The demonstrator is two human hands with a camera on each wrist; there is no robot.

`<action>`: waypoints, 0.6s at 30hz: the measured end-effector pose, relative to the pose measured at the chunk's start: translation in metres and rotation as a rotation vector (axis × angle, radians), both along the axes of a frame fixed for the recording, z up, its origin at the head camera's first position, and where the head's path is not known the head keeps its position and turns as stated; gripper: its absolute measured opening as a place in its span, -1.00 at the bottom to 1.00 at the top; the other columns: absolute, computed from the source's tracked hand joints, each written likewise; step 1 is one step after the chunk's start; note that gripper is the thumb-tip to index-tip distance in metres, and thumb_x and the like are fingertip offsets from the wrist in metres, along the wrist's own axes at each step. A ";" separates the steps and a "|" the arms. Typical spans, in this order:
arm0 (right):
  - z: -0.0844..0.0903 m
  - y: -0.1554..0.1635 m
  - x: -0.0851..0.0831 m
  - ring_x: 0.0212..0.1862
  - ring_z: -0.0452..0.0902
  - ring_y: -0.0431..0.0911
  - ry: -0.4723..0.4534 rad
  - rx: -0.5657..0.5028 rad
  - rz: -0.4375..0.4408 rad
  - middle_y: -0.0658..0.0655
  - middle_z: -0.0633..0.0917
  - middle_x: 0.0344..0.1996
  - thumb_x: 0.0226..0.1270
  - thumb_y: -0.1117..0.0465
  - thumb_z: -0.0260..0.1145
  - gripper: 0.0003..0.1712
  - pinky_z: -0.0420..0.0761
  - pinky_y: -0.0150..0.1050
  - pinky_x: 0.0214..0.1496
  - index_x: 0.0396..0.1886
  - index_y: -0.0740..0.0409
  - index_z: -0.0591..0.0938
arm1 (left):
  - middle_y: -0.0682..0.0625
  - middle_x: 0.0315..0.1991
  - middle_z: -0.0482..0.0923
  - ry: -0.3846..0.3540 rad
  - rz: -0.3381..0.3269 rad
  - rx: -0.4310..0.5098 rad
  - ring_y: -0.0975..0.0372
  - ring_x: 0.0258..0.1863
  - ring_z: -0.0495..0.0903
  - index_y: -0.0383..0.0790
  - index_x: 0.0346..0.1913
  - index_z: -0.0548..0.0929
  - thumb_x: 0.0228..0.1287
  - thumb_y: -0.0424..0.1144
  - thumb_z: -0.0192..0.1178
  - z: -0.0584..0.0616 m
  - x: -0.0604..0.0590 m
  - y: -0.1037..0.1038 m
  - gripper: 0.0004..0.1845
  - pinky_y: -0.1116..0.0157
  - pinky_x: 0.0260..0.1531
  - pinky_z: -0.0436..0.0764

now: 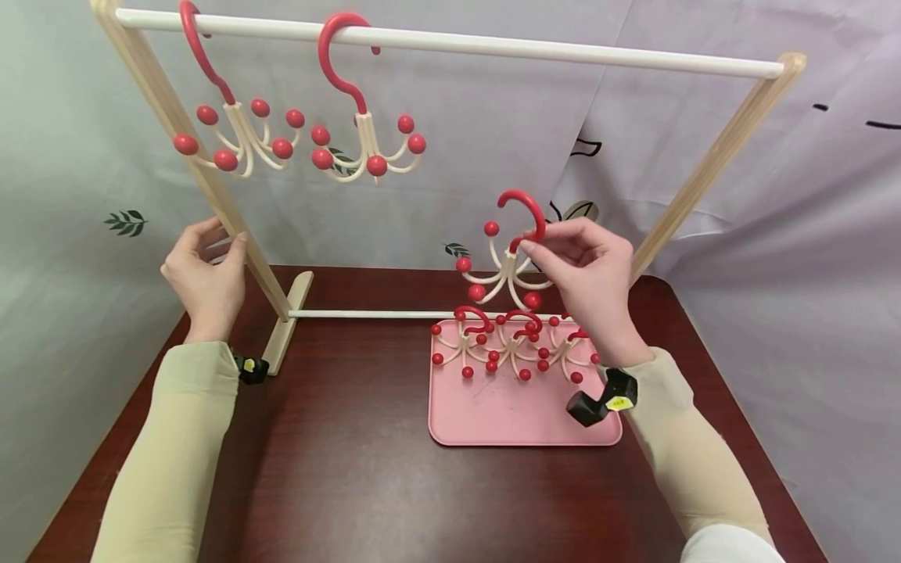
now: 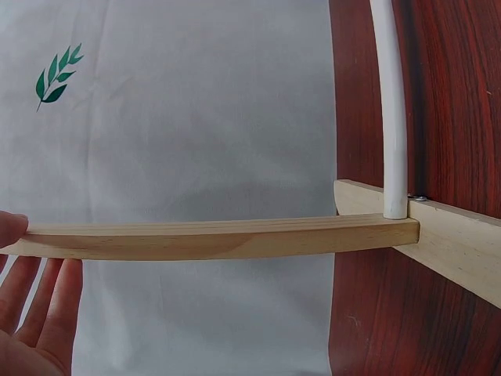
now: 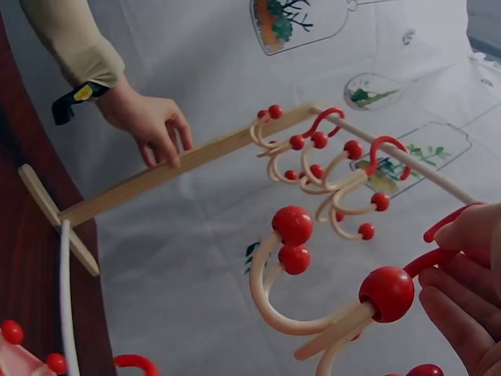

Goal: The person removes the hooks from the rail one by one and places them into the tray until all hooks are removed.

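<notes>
My right hand (image 1: pixel 591 266) pinches a multi-arm hanger (image 1: pixel 511 266) by the lower part of its red hook. This hanger has pale curved prongs tipped with red balls and is held upright above the back of a pink tray (image 1: pixel 521 426). With thumb and fingers on opposite sides, my left hand (image 1: pixel 207 274) grips the left wooden post (image 2: pixel 219 241) of a rack. Two matching hangers, one near the left end (image 1: pixel 238 121) and another (image 1: pixel 364 137) to its right, hang from the rack's white top rod (image 1: pixel 493 48).
Three more such hangers, including the leftmost one (image 1: pixel 464 342), lie along the tray's back edge. A white lower rod (image 1: pixel 366 314) joins the rack's sides, and a wooden foot (image 1: pixel 287 332) rests on the dark red-brown table (image 1: pixel 338 469). Pale patterned cloth (image 1: pixel 479 156) hangs behind.
</notes>
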State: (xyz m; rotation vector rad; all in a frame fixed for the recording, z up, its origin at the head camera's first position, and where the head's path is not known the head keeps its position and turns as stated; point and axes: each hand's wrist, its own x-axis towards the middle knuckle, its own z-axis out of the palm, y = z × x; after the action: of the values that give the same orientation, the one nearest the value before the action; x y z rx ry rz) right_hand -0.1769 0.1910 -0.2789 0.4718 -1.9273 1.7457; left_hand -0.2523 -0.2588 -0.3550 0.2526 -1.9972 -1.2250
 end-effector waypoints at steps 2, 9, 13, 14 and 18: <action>-0.007 0.001 0.004 -0.25 0.76 -0.04 -0.012 0.009 0.031 0.22 0.80 -0.28 0.18 0.42 0.54 -0.77 0.72 -0.29 -0.15 -0.15 0.33 0.77 | 0.09 0.01 0.73 -0.003 0.000 0.001 0.41 -0.18 0.69 0.11 0.14 0.74 0.32 -0.10 0.39 0.000 0.000 0.000 -0.66 0.43 -0.06 0.64; -0.030 0.002 0.016 -0.23 0.77 0.00 -0.067 0.034 0.138 0.25 0.79 -0.26 0.20 0.46 0.51 -0.78 0.73 -0.19 -0.12 -0.14 0.37 0.75 | 0.09 0.01 0.73 0.000 -0.004 0.002 0.41 -0.19 0.69 0.11 0.14 0.74 0.32 -0.10 0.39 0.001 0.000 0.000 -0.66 0.44 -0.07 0.64; -0.046 0.000 0.024 -0.23 0.78 0.01 -0.110 0.073 0.167 0.24 0.79 -0.25 0.19 0.47 0.52 -0.77 0.74 -0.15 -0.14 -0.14 0.35 0.75 | 0.09 0.01 0.73 -0.010 -0.003 0.010 0.40 -0.18 0.69 0.12 0.14 0.74 0.32 -0.09 0.38 0.001 0.001 0.001 -0.66 0.43 -0.06 0.64; -0.050 -0.001 0.025 -0.22 0.78 0.02 -0.128 0.075 0.172 0.24 0.79 -0.25 0.18 0.47 0.52 -0.77 0.74 -0.14 -0.14 -0.15 0.36 0.75 | 0.09 0.01 0.73 -0.012 -0.003 0.009 0.39 -0.18 0.69 0.12 0.15 0.74 0.32 -0.09 0.38 0.001 0.001 0.001 -0.66 0.43 -0.06 0.64; -0.066 -0.006 0.034 -0.24 0.78 0.02 -0.216 0.076 0.185 0.24 0.79 -0.27 0.16 0.47 0.54 -0.79 0.74 -0.14 -0.17 -0.19 0.36 0.74 | 0.09 0.02 0.73 -0.020 0.001 0.007 0.38 -0.16 0.70 0.12 0.15 0.74 0.33 -0.09 0.38 0.002 0.001 0.001 -0.66 0.41 -0.04 0.65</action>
State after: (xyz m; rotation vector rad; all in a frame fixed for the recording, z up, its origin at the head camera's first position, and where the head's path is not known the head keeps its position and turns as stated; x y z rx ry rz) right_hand -0.1430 0.1851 -0.3449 0.5215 -2.1663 1.9127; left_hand -0.2510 -0.2578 -0.3531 0.2698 -2.0097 -1.2340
